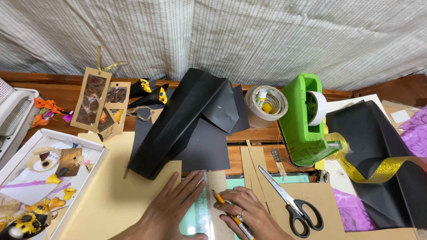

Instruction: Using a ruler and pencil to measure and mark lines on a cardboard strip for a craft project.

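Observation:
My left hand (171, 209) lies flat, fingers spread, pressing on a clear green ruler (201, 209) and the tan card (111, 195) beside it. My right hand (249, 211) grips a yellow pencil (227, 212), its tip touching a strip of tan card (218, 182) right beside the ruler's edge. A green cutting mat (235, 182) shows under the card. Black-handled scissors (293, 204) rest shut on brown card just right of my right hand.
A folded black paper sheet (178, 120) stands behind my hands. A green tape dispenser (304, 120), a brown tape roll (267, 104) holding a glue stick, gold ribbon (378, 171), more black paper (378, 146), brown tags (93, 100) and a white box (89, 175) of craft bits surround the work area.

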